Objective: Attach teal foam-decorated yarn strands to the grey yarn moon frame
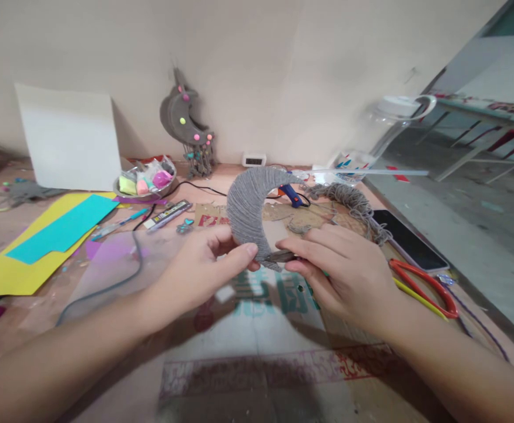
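Observation:
A crescent wrapped in grey yarn (248, 208) is held up in front of me, its lower tip pointing right. My left hand (221, 258) pinches it near the lower end, thumb in front and fingers behind. My right hand (342, 267) is closed around a small dark pointed tool (282, 256), whose tip touches the crescent's lower tip. The rest of that tool is hidden by the fingers. Just beyond the right hand show a red loop handle (426, 288) and a yellow strip; I cannot tell whether they join the tool.
Grey loose yarn (349, 200), a blue glue gun (292, 195) and a phone (410, 238) lie to the right. A bottle (389, 126) stands behind. At left are a bowl of clay packets (146, 179) and coloured sheets (58, 229). A decorated crescent (186, 117) hangs on the wall.

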Demonstrator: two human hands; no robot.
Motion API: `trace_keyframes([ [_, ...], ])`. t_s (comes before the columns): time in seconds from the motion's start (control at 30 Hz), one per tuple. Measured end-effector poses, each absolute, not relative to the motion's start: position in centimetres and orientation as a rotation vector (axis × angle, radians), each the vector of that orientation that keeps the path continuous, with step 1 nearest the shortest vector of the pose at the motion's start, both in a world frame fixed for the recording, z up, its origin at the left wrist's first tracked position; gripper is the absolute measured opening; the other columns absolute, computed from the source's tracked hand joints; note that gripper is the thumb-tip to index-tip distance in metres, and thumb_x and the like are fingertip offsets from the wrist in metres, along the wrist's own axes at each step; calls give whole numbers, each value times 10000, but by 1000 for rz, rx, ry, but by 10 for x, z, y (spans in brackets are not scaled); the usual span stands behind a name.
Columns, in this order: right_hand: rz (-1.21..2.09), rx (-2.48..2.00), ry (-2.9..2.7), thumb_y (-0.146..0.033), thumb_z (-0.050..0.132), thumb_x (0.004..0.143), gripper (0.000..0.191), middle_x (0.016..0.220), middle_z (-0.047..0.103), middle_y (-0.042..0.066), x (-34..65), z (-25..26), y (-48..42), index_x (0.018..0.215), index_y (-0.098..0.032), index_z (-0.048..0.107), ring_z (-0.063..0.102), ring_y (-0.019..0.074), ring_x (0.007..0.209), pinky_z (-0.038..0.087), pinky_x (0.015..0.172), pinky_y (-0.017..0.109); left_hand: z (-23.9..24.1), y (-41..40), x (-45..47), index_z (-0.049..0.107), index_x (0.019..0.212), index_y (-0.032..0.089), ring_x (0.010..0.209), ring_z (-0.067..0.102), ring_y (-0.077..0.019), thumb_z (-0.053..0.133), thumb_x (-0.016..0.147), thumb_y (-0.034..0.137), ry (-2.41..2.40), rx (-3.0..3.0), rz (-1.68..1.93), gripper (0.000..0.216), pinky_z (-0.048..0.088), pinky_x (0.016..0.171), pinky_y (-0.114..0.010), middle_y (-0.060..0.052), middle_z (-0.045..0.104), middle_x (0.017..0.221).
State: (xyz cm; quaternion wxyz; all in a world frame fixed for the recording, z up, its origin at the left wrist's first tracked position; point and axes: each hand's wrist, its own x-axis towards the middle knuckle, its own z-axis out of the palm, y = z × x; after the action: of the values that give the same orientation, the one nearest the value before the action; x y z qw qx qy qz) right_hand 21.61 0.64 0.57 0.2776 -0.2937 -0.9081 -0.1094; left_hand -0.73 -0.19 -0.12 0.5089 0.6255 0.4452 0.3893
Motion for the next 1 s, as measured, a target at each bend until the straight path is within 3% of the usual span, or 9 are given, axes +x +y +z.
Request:
trace_keyframes([
  [0.2, -249, -802, -2447, -250, 517, 932, 191, 787, 639, 56, 215, 7, 8, 1006, -139, 654, 522, 180, 715, 375, 639, 294, 0, -1, -7, 675, 819, 154, 653, 637, -135, 599, 846, 400, 1155, 1475, 881, 259, 457, 560, -206, -26, 722, 733],
  [0.43, -73, -799, -2466, -255, 510, 941, 206, 765, 614, 45, 217, 10, 9, 1024, -134, 654, 512, 152, 689, 355, 621, 274, 3, -1, -7, 681, 866, 170, 687, 655, -153, 580, 849, 409, 1172, 1463, 841, 260, 491, 608, -231, -29, 726, 751],
  [1.0, -368, -741, -2491, -232, 509, 939, 172, 730, 625, 33, 219, 6, 9, 1009, -141, 637, 515, 163, 671, 353, 614, 294, 4, -2, -5, 635, 785, 158, 673, 638, -143, 565, 856, 367, 1158, 1446, 819, 232, 484, 634, -238, -27, 713, 749],
])
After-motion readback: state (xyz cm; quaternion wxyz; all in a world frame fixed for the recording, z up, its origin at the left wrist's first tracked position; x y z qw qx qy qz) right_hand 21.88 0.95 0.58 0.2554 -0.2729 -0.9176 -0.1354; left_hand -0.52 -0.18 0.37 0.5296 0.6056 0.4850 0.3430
